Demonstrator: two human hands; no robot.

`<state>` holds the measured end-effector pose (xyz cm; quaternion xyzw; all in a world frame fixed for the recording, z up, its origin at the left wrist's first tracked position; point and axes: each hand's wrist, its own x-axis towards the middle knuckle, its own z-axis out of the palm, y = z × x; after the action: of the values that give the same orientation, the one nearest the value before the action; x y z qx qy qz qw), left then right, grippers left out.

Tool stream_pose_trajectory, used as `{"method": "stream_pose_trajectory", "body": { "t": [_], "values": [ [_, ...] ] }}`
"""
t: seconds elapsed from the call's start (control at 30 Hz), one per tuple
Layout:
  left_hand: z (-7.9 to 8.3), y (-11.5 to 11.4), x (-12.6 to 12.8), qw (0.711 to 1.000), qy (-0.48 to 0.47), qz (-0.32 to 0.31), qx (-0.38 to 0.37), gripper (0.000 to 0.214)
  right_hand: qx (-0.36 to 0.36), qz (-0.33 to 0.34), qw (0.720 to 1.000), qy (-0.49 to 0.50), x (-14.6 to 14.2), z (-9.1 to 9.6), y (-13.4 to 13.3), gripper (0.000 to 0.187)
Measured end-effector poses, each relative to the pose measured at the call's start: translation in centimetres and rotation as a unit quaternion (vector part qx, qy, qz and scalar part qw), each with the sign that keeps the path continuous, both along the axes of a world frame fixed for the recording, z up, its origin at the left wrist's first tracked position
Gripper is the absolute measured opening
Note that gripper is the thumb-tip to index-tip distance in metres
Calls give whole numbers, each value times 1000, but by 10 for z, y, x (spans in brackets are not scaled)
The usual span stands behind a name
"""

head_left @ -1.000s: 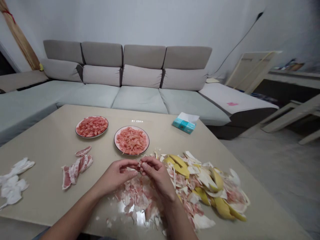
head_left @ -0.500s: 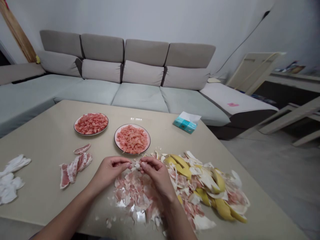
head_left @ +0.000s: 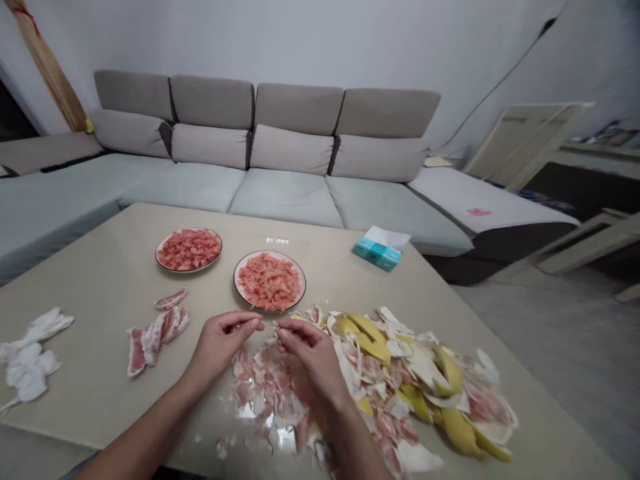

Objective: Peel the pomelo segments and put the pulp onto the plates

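My left hand is closed in a pinch, thumb against forefinger. Facing it, my right hand pinches too, its fingertips a small gap away. Whatever sits in either pinch is too small to make out. Both hands hover just below a plate heaped with peeled pomelo flesh. Under them lies a layer of thin pinkish pomelo membrane scraps. To the left of my left hand rest several pomelo segments with their skin on.
Yellow pomelo peel with white pith is piled right of my hands. A second plate of pomelo flesh stands at the back left. Crumpled white tissues lie far left, a blue tissue pack back right. Beyond the table is a sofa.
Between my fingertips, the whitish scrap seen earlier no longer shows clearly, and the fingertips are slightly farther apart. The whole view has shifted a little, moving things rightward in the picture.
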<state>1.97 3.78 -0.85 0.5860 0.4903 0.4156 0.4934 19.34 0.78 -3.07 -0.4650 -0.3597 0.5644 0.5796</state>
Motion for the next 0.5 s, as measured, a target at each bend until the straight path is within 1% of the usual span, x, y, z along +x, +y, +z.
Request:
{"method": "stream_pose_trajectory", "body": {
  "t": [0.17, 0.23, 0.33, 0.4, 0.5],
  "values": [
    [-2, 1, -7, 998, 3, 59, 8, 32, 5, -14, 1000, 3, 5, -5, 2, 32],
    [-3, 7, -10, 998, 27, 54, 19, 33, 12, -17, 1000, 4, 9, -7, 3, 30],
    [-1, 29, -6, 993, 87, 27, 77, 30, 19, -5, 1000, 11, 11, -8, 4, 30],
    [1, 50, 2, 976, 146, 6, 160, 27, 21, 3, 1000, 13, 12, -8, 4, 31],
    [4, 76, 14, 967, 171, -33, 188, 21, 22, 4, 1000, 10, 13, -6, 3, 31]
  ]
}}
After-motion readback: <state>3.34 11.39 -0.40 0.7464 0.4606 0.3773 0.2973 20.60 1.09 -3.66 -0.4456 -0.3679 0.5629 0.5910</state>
